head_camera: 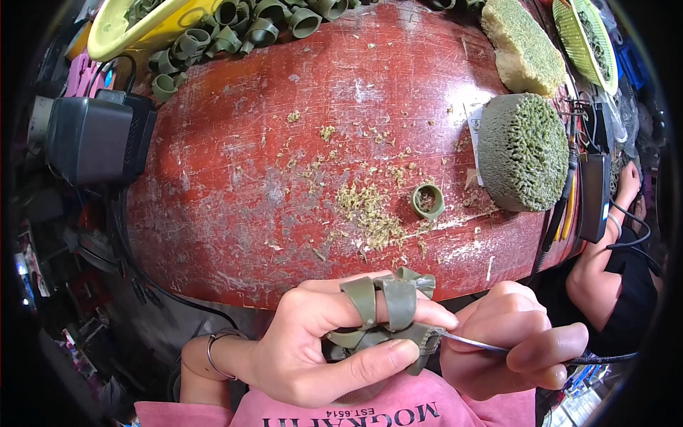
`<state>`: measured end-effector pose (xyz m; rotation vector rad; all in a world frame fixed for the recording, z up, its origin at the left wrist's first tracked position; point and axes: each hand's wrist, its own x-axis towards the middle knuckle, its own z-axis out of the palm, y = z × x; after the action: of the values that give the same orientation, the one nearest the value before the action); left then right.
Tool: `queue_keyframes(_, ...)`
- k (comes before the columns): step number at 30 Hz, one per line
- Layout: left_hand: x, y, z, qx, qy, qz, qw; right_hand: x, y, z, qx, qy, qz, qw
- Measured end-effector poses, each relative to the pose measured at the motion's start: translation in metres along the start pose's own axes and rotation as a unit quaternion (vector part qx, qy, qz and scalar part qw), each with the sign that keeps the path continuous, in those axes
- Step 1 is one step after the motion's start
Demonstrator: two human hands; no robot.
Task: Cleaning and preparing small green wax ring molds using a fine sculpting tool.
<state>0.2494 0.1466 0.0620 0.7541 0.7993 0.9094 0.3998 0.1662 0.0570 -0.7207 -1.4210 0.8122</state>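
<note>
My left hand (pixel 325 341) is at the bottom centre, in front of the red table's near edge. Green wax rings (pixel 399 303) sit around its fingers, and its thumb and fingers pinch a further green wax piece (pixel 425 341). Just to the right, my right hand (pixel 512 341) grips a thin metal tool (pixel 472 341) with a dark cord behind it; the tool's tip touches the held piece. How the cord joins the tool is hidden by the fingers. A single green ring (pixel 427 202) lies on the table beside scattered shavings (pixel 371 213).
Several green rings (pixel 261 32) line the far edge beside a yellow basket (pixel 106 40). A black device (pixel 96 139) stands left. At right are a round porous green block (pixel 523 152), a sponge-like slab (pixel 525 48), a green basket (pixel 584 42) and cords. Another person's arm (pixel 603 267) is far right.
</note>
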Motion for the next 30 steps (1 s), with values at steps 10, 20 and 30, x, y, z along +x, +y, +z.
queue_keyframes(10, 0.007, -0.008, 0.005, 0.072, -0.045, -0.018, 0.996, 0.003, -0.003, -0.001, -0.056, -0.018, -0.026, 0.998)
queue_keyframes(20, 0.004, -0.005, 0.002, -0.081, -0.049, -0.025, 0.995, 0.005, -0.005, 0.000, 0.045, 0.029, 0.016, 0.998)
queue_keyframes(30, 0.001, -0.007, -0.001, -0.115, -0.062, -0.063, 0.989, 0.009, 0.001, 0.007, 0.026, 0.039, -0.018, 0.999)
